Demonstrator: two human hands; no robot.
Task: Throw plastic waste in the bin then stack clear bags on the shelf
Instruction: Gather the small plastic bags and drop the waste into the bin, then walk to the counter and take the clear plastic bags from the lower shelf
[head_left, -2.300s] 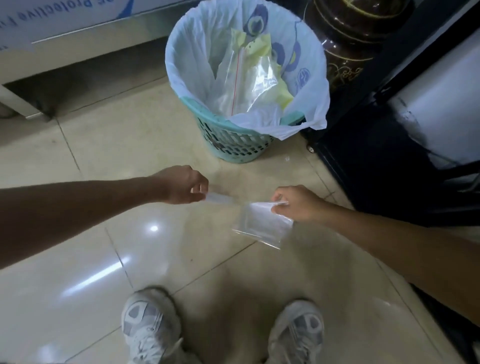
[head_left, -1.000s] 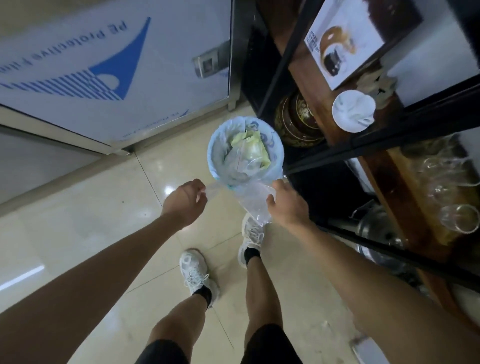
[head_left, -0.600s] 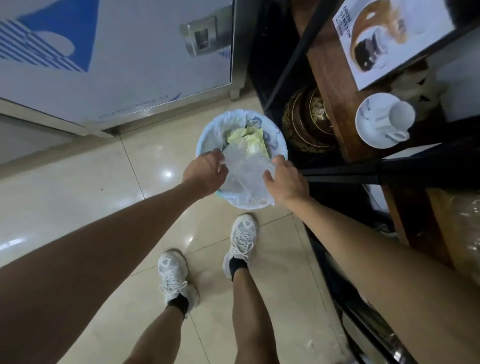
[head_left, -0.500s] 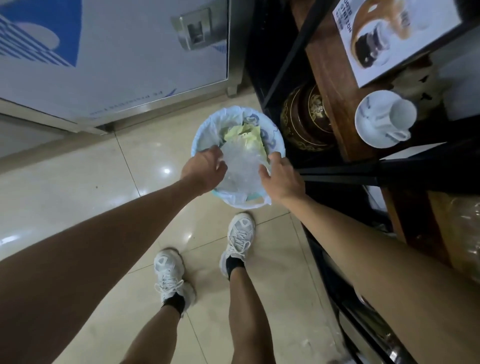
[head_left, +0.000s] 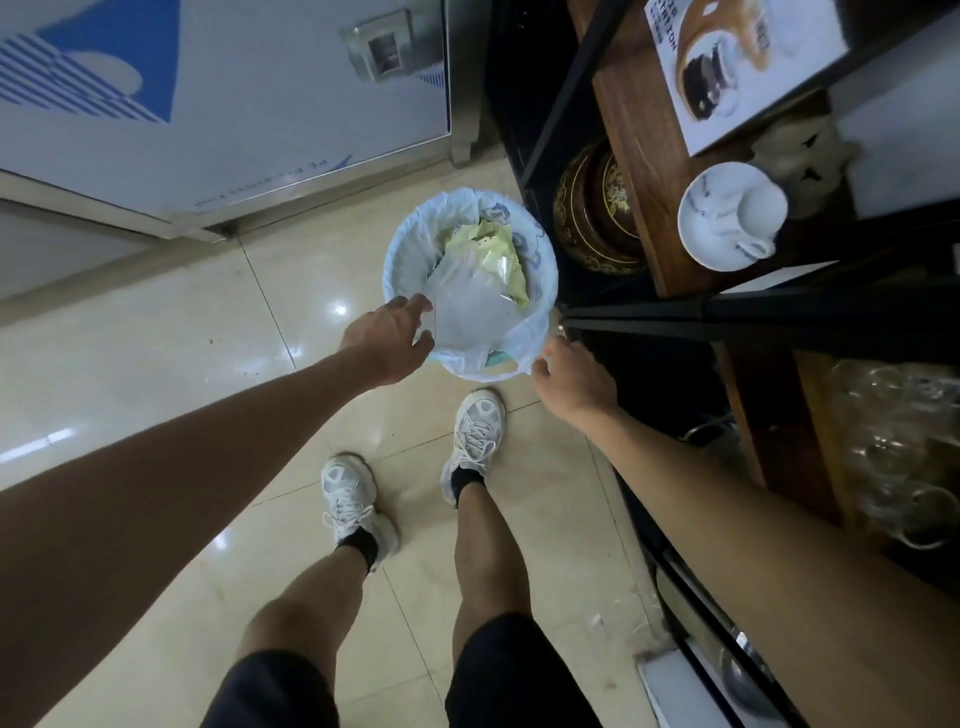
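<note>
Tiled floor (head_left: 156, 332), clear bag (head_left: 467, 306) in bin (head_left: 545, 291), between spread, empty hands.

floor (head_left: 156, 364): glossy beige tile | left: white film-covered cabinet (head_left: 260, 93) | right: dark wooden rack (head_left: 649, 156)

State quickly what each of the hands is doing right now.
Left hand: open, fingers spread, beside the clear plastic bag over the bin.
Right hand: loosely curled, holding nothing visible.

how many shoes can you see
2. The left shoe is on the floor tiles below the bin; the right shoe is ahead of it, closer to the bin. None seem hidden.
</note>
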